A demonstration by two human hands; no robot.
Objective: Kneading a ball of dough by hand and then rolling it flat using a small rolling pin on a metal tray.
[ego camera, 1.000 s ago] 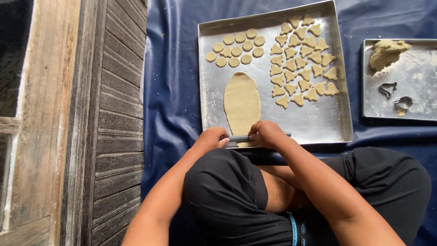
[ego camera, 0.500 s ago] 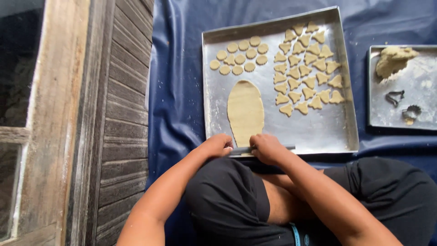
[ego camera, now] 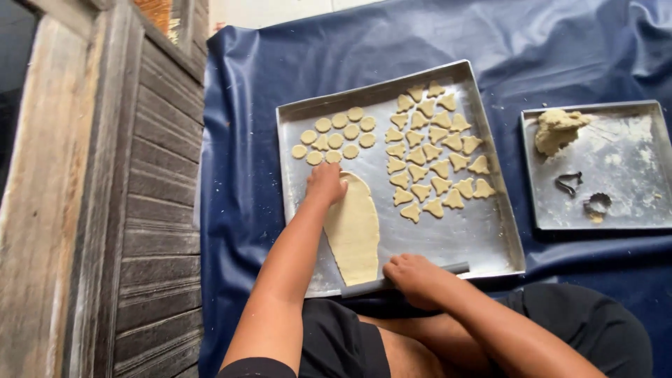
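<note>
A long oval sheet of rolled dough [ego camera: 355, 231] lies on a large metal tray [ego camera: 490, 241]. My left hand [ego camera: 326, 183] rests on the far end of the dough, fingers curled down on its edge. My right hand [ego camera: 413, 276] is closed on a thin grey rolling rod [ego camera: 455, 268] that lies along the tray's near rim. Small round dough pieces [ego camera: 334, 134] sit at the tray's far left. Several shaped cut-outs [ego camera: 434, 150] fill its right half.
A smaller metal tray [ego camera: 633, 210] on the right holds a lump of dough [ego camera: 556, 128] and two metal cutters [ego camera: 568, 183] [ego camera: 597, 204]. Both trays lie on a blue sheet [ego camera: 238, 140]. A weathered wooden wall [ego camera: 105, 210] runs along the left. My knees are below.
My left hand left the rod and reached forward onto the far end of the dough sheet. My right hand stayed on the rod at the near rim. The view tilted and drew closer.
</note>
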